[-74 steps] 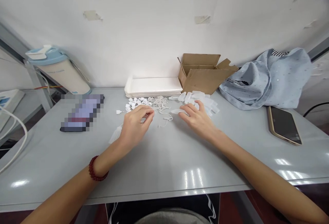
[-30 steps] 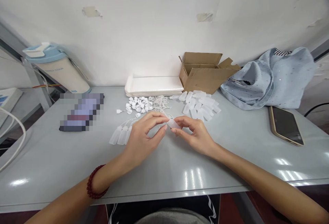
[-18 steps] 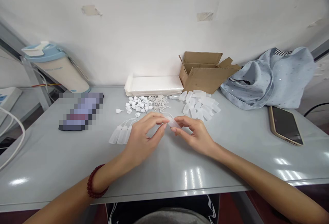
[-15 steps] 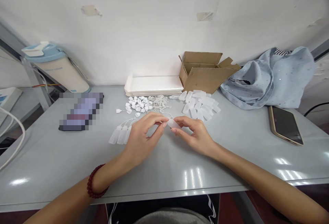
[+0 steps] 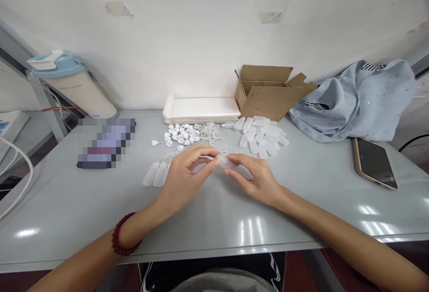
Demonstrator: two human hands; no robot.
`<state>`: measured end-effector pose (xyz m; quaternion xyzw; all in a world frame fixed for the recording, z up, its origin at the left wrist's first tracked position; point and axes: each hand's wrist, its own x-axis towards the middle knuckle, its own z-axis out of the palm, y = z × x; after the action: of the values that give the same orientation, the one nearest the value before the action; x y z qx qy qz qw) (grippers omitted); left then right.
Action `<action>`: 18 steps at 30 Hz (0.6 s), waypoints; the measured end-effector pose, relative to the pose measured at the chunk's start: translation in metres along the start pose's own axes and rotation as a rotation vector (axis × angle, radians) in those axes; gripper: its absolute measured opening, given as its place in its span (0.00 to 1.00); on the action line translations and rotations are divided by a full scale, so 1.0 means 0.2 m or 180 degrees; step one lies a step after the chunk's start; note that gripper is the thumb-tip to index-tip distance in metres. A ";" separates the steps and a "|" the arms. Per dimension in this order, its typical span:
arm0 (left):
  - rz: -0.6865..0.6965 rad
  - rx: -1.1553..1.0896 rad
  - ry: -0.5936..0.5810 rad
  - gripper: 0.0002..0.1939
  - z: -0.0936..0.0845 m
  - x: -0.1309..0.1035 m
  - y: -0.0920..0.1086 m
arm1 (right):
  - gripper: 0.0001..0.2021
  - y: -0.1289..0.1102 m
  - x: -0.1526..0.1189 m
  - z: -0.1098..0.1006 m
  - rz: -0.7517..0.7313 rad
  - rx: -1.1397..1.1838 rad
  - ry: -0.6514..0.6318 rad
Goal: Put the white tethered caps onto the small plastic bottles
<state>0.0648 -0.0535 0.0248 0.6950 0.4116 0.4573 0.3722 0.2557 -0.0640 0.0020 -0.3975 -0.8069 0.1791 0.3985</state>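
Between my hands is a small translucent bottle [image 5: 228, 163]. My left hand [image 5: 187, 173] pinches its neck end, where a thin loop of cord [image 5: 221, 150] sticks up. My right hand [image 5: 256, 175] holds the other end between thumb and fingers. Left of my left hand lie several bottles with cords [image 5: 156, 173], partly hidden by that hand. Beyond my hands are a pile of white caps [image 5: 181, 135], a heap of pale cord loops [image 5: 208, 133] and, to the right, a pile of loose translucent bottles [image 5: 261, 136].
A stack of white sheets or trays [image 5: 203, 109] and an open cardboard box [image 5: 275, 102] stand by the wall. At the left are a tumbler [image 5: 83, 93] and a blurred-out phone [image 5: 107, 144]. A blue cloth bag [image 5: 365, 104] and another phone [image 5: 375, 162] lie right.
The bottle has turned slightly between my fingers, and my left fingertips have shifted a little at its neck. The whole view has shifted slightly.
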 end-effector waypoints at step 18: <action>-0.0245 0.0117 -0.0031 0.12 0.01 -0.01 0.00 | 0.21 0.00 -0.02 0.02 0.0005 0.0131 -0.0164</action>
<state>0.0657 -0.0561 0.0234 0.6876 0.4446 0.4315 0.3786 0.2533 -0.0674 -0.0030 -0.3851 -0.8127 0.2062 0.3855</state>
